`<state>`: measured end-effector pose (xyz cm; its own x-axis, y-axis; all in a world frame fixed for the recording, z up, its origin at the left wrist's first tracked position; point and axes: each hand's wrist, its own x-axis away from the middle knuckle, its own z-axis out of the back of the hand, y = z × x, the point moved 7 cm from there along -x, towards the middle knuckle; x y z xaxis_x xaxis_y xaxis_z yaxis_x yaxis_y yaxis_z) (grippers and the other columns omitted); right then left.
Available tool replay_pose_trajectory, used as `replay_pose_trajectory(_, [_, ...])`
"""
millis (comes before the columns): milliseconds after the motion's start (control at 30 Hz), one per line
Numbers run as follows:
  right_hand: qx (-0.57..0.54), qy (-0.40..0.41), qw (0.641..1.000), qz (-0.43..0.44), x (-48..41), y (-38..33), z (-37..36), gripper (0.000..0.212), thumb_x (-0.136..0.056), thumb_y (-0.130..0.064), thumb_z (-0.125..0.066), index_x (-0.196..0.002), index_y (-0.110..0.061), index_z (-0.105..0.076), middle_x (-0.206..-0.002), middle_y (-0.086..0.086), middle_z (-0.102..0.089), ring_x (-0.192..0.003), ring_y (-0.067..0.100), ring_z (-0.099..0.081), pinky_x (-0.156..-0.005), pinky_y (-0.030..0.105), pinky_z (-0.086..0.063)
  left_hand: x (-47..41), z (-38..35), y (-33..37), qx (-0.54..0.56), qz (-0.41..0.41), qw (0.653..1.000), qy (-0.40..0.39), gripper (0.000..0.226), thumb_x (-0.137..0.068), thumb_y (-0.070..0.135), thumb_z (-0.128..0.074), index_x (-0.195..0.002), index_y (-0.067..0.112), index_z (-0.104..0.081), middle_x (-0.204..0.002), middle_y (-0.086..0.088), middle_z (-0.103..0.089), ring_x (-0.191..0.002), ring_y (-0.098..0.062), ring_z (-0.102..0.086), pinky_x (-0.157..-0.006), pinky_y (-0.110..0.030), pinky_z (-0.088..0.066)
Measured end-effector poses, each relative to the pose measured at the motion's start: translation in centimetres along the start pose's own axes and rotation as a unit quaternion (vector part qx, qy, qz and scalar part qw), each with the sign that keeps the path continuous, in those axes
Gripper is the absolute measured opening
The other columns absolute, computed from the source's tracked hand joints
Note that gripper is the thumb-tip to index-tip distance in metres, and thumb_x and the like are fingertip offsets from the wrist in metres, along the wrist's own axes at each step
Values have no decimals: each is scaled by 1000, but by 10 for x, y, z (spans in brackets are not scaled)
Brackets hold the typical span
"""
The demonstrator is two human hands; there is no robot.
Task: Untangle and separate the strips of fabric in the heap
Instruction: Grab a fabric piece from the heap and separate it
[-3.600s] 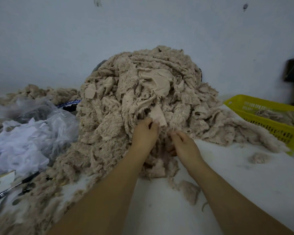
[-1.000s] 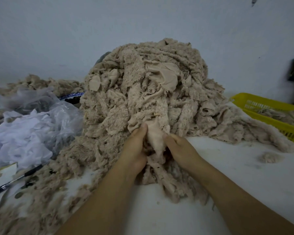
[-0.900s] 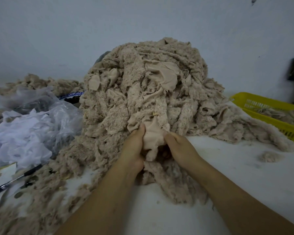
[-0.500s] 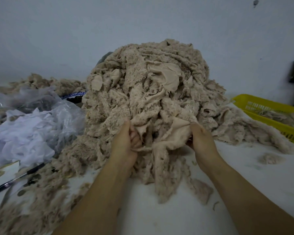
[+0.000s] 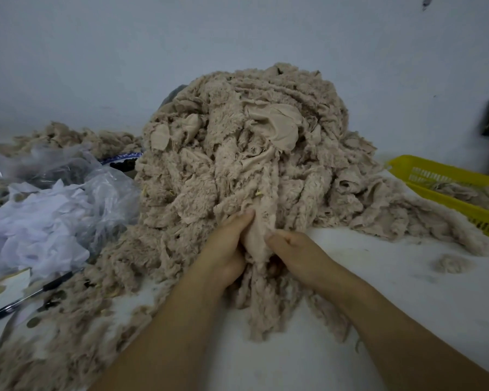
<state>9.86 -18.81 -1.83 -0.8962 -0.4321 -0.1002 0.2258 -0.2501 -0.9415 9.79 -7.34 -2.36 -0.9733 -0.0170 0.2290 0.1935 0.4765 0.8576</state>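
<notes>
White bench (image 5: 393, 283) against a grey wall, heap (image 5: 237, 142) piled mid-bench toward the back edge. Half a second ago the hands were wide apart, stretching a piece; now left hand (image 5: 226, 249) and right hand (image 5: 297, 249) are back together at the heap's front foot, both pinching one smooth strip (image 5: 256, 238). Strip is still rooted in the heap, so not free yet; looks like a regrip before another pull
</notes>
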Motion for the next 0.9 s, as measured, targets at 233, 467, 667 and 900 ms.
replay_pose_trajectory(233, [16, 4, 1000, -16, -3, 6, -7, 39, -93, -62, -45, -75, -34, -66, -72, -12, -70, -66, 4, -66, -65, 26, -53, 5, 3, 15, -94, -102, 985, 105, 22, -105, 29, -45, -91, 22, -61, -85, 2, -65, -76, -14, -63, -63, -30, -52])
replay_pose_trajectory(467, [-184, 129, 971, -77, -7, 21, 22, 61, -80, -73, -52, -123, -31, -63, -123, -5, -67, -112, 8, -62, -98, 36, -50, 30, -50, 7, -469, -298, 826, -98, 21, -107, 26, -41, -89, 32, -52, -82, 17, -58, -74, 11, -55, -66, -9, -40])
replay_pose_trajectory(667, [-146, 270, 944, -118, 0, 31, 58, 38, -102, -28, -36, -89, -15, -69, -89, 8, -74, -82, 20, -71, -68, 33, -59, 39, -60, -6, -421, -273, 844, -191, 32, -106, 28, -43, -74, 31, -41, -57, 22, -44, -53, 5, -42, -54, -7, -36])
replay_pose_trajectory(900, [-214, 355, 907, -71, 4, 29, 71, 33, -106, -36, -35, -81, -29, -55, -67, 0, -43, -60, 16, -40, -66, 37, -38, 24, -22, 18, -268, -254, 929, 30, 30, -106, 33, -43, -79, 30, -58, -78, 12, -61, -76, -8, -55, -67, -24, -45])
